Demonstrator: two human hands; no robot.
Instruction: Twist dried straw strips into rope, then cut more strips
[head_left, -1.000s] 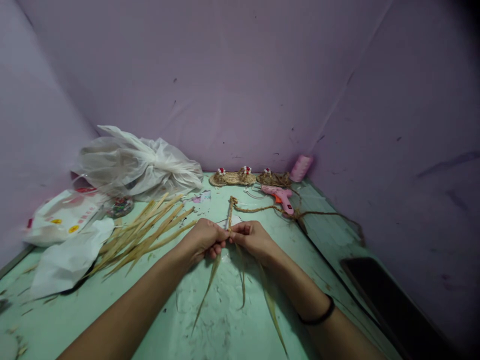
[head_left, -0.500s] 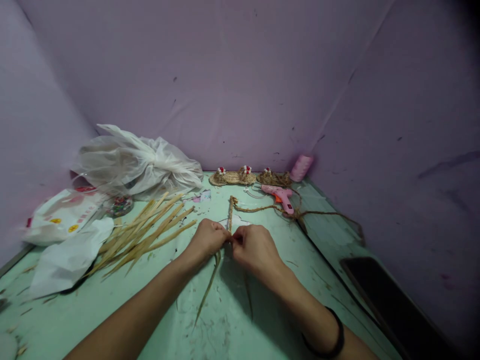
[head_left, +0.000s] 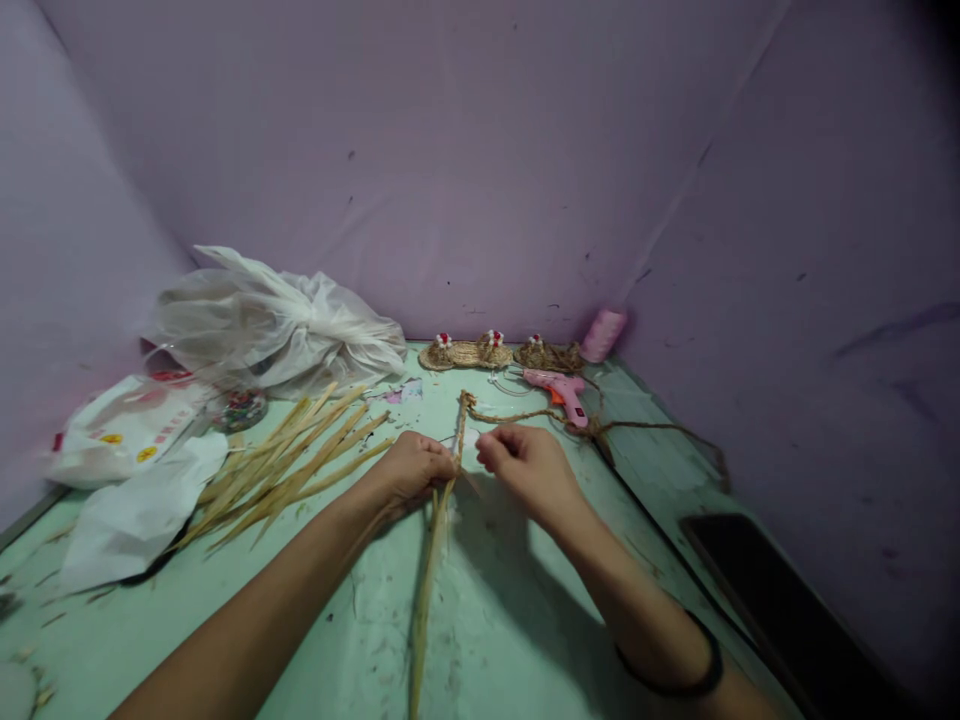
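Note:
A narrow braid (head_left: 462, 425) of dried plant strips runs toward me from a knotted end at the middle of the table. My left hand (head_left: 420, 468) pinches its near end between thumb and fingers. Below that grip, long flat loose strips (head_left: 426, 590) trail down to the lower edge of the view. My right hand (head_left: 525, 465) hovers just right of the braid, apart from it, with its fingers curled in. Whether anything thin sits in those fingers is hidden. A short blurred strand sticks out between the two hands.
Loose dried strips (head_left: 300, 465) lie at left beside white plastic bags (head_left: 300, 330) and a round container of beads (head_left: 241, 408). Behind stand woven slippers (head_left: 469, 355) with bead flowers, a pink glue gun (head_left: 559, 390) and a pink thread spool (head_left: 603, 335). A dark phone-like slab (head_left: 780, 610) lies right.
My right hand has come off the braid, moving right and slightly up. My left hand keeps its pinch. The trailing strips now hang closer together and reach farther down.

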